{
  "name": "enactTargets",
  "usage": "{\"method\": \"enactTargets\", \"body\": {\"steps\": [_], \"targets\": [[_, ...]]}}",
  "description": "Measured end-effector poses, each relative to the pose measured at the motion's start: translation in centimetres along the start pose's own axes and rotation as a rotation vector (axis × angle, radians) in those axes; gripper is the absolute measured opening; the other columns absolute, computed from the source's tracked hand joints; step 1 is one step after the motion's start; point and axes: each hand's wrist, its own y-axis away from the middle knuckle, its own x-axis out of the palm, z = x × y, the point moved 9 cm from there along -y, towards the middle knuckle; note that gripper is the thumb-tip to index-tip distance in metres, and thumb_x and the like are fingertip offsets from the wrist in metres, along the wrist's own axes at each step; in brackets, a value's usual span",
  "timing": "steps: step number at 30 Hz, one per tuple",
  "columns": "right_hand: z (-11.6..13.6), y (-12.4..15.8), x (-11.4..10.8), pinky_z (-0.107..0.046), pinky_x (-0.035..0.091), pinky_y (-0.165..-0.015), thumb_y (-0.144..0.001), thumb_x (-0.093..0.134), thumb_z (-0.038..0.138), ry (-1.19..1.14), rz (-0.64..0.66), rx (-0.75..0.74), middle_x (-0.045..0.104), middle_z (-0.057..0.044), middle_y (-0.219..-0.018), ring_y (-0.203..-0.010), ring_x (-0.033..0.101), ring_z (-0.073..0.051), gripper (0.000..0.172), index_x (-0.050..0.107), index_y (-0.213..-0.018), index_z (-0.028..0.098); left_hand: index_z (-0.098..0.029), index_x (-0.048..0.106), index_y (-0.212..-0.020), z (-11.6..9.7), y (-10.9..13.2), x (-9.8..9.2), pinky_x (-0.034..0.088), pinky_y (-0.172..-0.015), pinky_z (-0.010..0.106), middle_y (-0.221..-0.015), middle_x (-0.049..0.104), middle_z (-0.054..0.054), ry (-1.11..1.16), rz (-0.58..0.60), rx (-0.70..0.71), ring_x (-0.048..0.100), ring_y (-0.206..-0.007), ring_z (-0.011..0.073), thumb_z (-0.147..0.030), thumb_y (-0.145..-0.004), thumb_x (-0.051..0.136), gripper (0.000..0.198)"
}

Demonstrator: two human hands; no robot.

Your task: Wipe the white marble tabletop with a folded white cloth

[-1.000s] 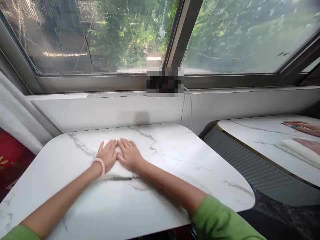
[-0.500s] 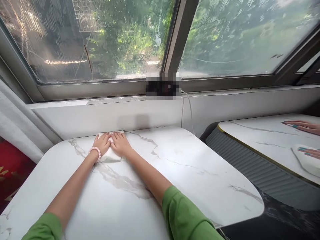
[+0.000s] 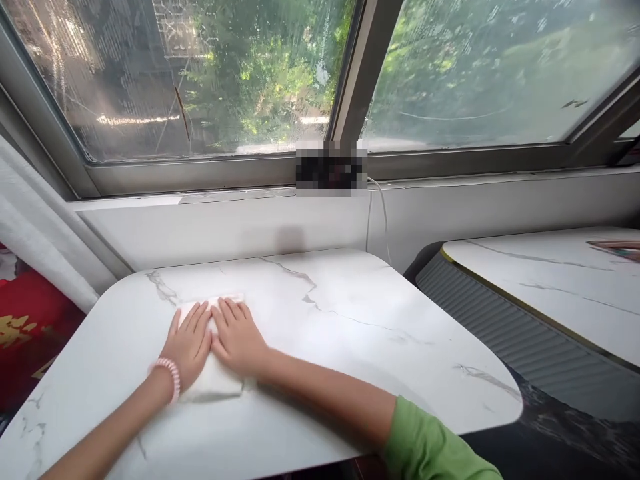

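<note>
A folded white cloth (image 3: 217, 379) lies on the white marbled table (image 3: 350, 293), left of the middle. My left hand (image 3: 187, 347), with a pink coiled band at the wrist, rests flat on the cloth's left part, fingers stretched out. Beside it my right hand (image 3: 239, 337) presses flat on the cloth's right part, its fingers also extended. The thumbs of both hands meet or nearly meet over the cloth. Neither hand is closed round anything.
Behind the table run a low white wall (image 3: 225, 227) and a window frame (image 3: 200, 175). A blurred dark object (image 3: 331, 168) with a white cable is on the sill. Another marbled table (image 3: 540, 267) stands at the right, with part of another person's hand (image 3: 617, 249). A curtain (image 3: 40, 220) hangs left.
Both my hands and the cloth have moved toward me, away from the table's far edge. The other person's hand has shifted toward the right edge, and their cloth is out of view.
</note>
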Motion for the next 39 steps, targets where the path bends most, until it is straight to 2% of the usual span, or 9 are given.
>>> {"method": "enactTargets", "body": {"steps": [4, 8, 15, 18, 21, 26, 29, 34, 39], "targets": [[4.1, 3.0, 0.1, -0.051, 0.021, -0.111, -0.093, 0.037, 0.033, -0.103, 0.047, -0.068, 0.033, -0.02, -0.146, -0.137, 0.024, -0.031, 0.054, 0.036, -0.139, 0.004, -0.016, 0.026, -0.145, -1.2, 5.6, -2.1, 0.017, -0.113, 0.048, -0.147, 0.035, 0.01, -0.039, -0.066, 0.049, 0.029, -0.137, 0.0215, -0.026, -0.094, 0.027, 0.052], [7.1, 4.7, 0.2, -0.051, 0.02, -0.112, -0.095, 0.033, 0.035, -0.172, 0.107, -0.139, 0.028, -0.02, -0.149, -0.139, 0.019, -0.03, 0.056, 0.033, -0.141, 0.004, -0.018, 0.021, -0.147, -1.5, 9.5, -3.6, 0.018, -0.113, 0.047, -0.146, 0.037, 0.01, -0.057, -0.102, 0.034, 0.033, -0.135, 0.0231, -0.027, -0.092, 0.031, 0.056], [8.8, 4.3, 0.8, -0.051, 0.016, -0.113, -0.095, 0.031, 0.034, -0.197, 0.13, -0.208, 0.025, -0.021, -0.15, -0.14, 0.015, -0.032, 0.058, 0.028, -0.143, 0.002, -0.018, 0.014, -0.148, -0.1, 10.7, -3.8, 0.015, -0.114, 0.044, -0.145, 0.039, 0.009, -0.064, -0.109, -0.016, 0.035, -0.134, 0.0202, -0.027, -0.092, 0.03, 0.059], [8.3, 2.5, 1.7, -0.051, 0.017, -0.112, -0.094, 0.031, 0.034, -0.182, 0.123, -0.191, 0.026, -0.021, -0.149, -0.139, 0.019, -0.032, 0.058, 0.029, -0.142, 0.001, -0.019, 0.017, -0.147, 1.7, 9.4, -3.1, 0.016, -0.114, 0.044, -0.143, 0.041, 0.009, -0.038, -0.092, -0.024, 0.036, -0.133, 0.0207, -0.028, -0.093, 0.028, 0.056], [7.2, -0.9, 3.1, -0.052, 0.018, -0.111, -0.093, 0.033, 0.034, -0.144, 0.105, -0.145, 0.028, -0.022, -0.148, -0.137, 0.021, -0.034, 0.058, 0.031, -0.141, 0.0, -0.02, 0.026, -0.144, 5.1, 6.9, -1.9, 0.018, -0.113, 0.045, -0.142, 0.043, 0.009, 0.019, -0.032, -0.044, 0.037, -0.132, 0.021, -0.029, -0.093, 0.026, 0.052], [4.4, -9.1, 5.5, -0.047, 0.021, -0.109, -0.092, 0.038, 0.035, -0.076, 0.071, -0.085, 0.035, -0.019, -0.145, -0.135, 0.028, -0.029, 0.054, 0.036, -0.138, 0.006, -0.019, 0.042, -0.132, 12.3, 0.2, 0.0, 0.014, -0.111, 0.049, -0.14, 0.045, 0.01, 0.114, 0.072, -0.151, 0.036, -0.132, 0.0231, -0.035, -0.091, 0.026, 0.047], [2.2, -13.3, 6.2, -0.045, 0.019, -0.108, -0.093, 0.037, 0.033, -0.038, 0.026, -0.007, 0.037, -0.019, -0.144, -0.134, 0.028, -0.027, 0.052, 0.036, -0.137, 0.006, -0.019, 0.045, -0.126, 15.3, -4.3, 1.1, 0.014, -0.111, 0.049, -0.14, 0.045, 0.009, 0.163, 0.135, -0.165, 0.037, -0.131, 0.0231, -0.035, -0.087, 0.03, 0.045], [-0.2, -16.9, 6.6, -0.042, 0.018, -0.108, -0.093, 0.036, 0.03, -0.008, -0.033, 0.071, 0.042, -0.019, -0.139, -0.13, 0.031, -0.027, 0.05, 0.037, -0.135, 0.003, -0.02, 0.048, -0.118, 17.8, -8.9, 2.5, 0.015, -0.111, 0.048, -0.136, 0.049, 0.009, 0.192, 0.156, -0.145, 0.041, -0.127, 0.0226, -0.034, -0.084, 0.03, 0.041], [-0.5, -17.4, 6.8, -0.042, 0.019, -0.108, -0.093, 0.035, 0.031, 0.011, -0.049, 0.059, 0.042, -0.019, -0.14, -0.131, 0.03, -0.027, 0.05, 0.038, -0.135, 0.004, -0.019, 0.047, -0.121, 18.1, -9.1, 2.8, 0.014, -0.111, 0.048, -0.138, 0.046, 0.01, 0.19, 0.122, -0.124, 0.039, -0.129, 0.0217, -0.036, -0.086, 0.028, 0.044]]}}
